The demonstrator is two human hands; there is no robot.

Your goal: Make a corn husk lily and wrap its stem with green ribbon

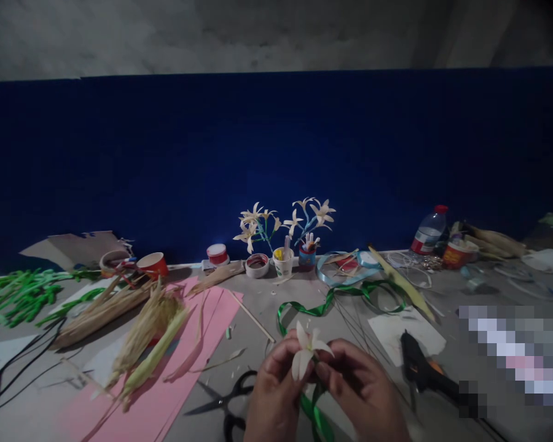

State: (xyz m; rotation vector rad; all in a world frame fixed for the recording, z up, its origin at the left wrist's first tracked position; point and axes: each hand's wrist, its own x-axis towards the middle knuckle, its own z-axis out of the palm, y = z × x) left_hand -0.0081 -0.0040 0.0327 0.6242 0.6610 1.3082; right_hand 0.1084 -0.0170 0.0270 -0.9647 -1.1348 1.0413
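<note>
A pale artificial flower [303,363] with pointed petals is at the front centre, facing up between my two hands. My left hand [276,383] is closed, thumb and fingers pinching the flower at its base. Just to the right, my right hand [364,390] is closed too, its fingertips at the flower's base where a green satin ribbon [317,418] comes out and hangs down between the hands. The flower's stem and the exact pinch point are hidden by my fingers. Black scissors [221,402] lie beside my left hand.
A black glue gun [419,368] lies right of my hands, near white paper [410,334]. Pink sheets [166,393] and dried corn husks [147,331] lie left. Finished flowers [253,227] stand in a cup [283,265] at the back, before a blue panel [166,153]. A bottle [428,233] stands back right.
</note>
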